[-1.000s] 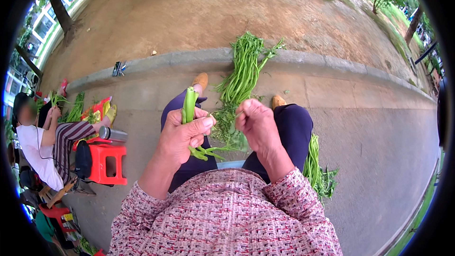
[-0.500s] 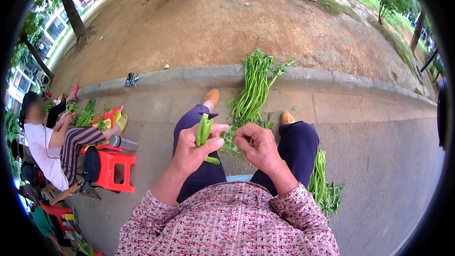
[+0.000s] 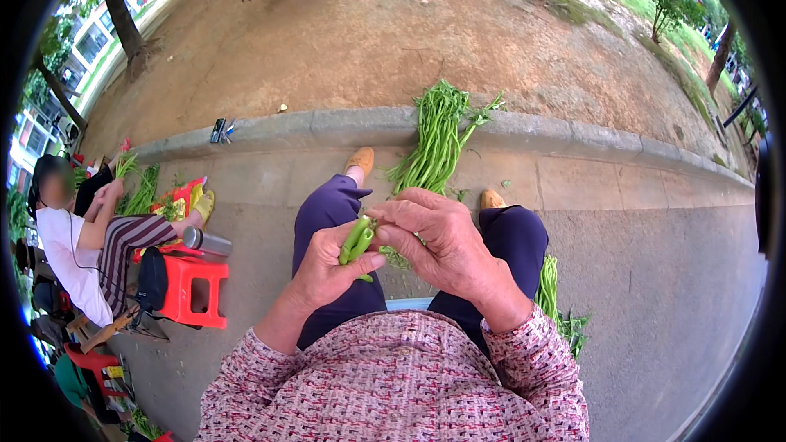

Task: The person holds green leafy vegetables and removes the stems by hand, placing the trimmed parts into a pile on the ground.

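Two hands are raised above the lap: short green stems (image 3: 357,241) are gripped in the closed left hand (image 3: 332,266), their tips pinched by the right hand (image 3: 434,241). A leafy green bundle (image 3: 434,143) is laid across the curb (image 3: 573,135) ahead.

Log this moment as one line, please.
left hand: holds short green stems | right hand: pinching same stems | long greens pile on curb ahead
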Available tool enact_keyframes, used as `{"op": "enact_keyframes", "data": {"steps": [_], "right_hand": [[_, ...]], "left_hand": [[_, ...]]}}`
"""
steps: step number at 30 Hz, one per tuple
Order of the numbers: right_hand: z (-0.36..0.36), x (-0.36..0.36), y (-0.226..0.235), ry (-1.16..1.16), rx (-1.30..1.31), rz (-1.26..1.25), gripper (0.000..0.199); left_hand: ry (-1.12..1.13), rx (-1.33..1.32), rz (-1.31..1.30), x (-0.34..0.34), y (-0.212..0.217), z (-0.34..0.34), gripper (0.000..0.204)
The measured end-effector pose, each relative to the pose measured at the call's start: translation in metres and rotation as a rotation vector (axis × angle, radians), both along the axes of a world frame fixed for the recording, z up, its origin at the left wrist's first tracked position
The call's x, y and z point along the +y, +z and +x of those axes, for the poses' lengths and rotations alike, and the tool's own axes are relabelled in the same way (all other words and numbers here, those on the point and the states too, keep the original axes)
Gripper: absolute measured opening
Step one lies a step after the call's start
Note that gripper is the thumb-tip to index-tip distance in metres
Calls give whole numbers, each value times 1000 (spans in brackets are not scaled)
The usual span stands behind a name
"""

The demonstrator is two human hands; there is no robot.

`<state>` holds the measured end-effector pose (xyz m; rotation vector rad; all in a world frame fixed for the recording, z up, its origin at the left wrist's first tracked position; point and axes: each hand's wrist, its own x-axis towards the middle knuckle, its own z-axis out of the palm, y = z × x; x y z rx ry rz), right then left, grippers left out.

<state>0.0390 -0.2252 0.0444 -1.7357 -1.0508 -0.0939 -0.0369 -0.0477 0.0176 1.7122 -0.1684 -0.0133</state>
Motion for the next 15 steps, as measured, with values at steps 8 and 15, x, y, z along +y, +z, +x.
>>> {"op": "enact_keyframes", "data": {"steps": [8, 15], "right_hand": [[7, -1, 18, -40, -413, -232, 14], [36, -15, -35, -472, 124, -111, 18]], "left_hand": [[-60, 125, 53, 0, 2, 0, 18], [153, 65, -550, 30, 17, 16, 26]]}}
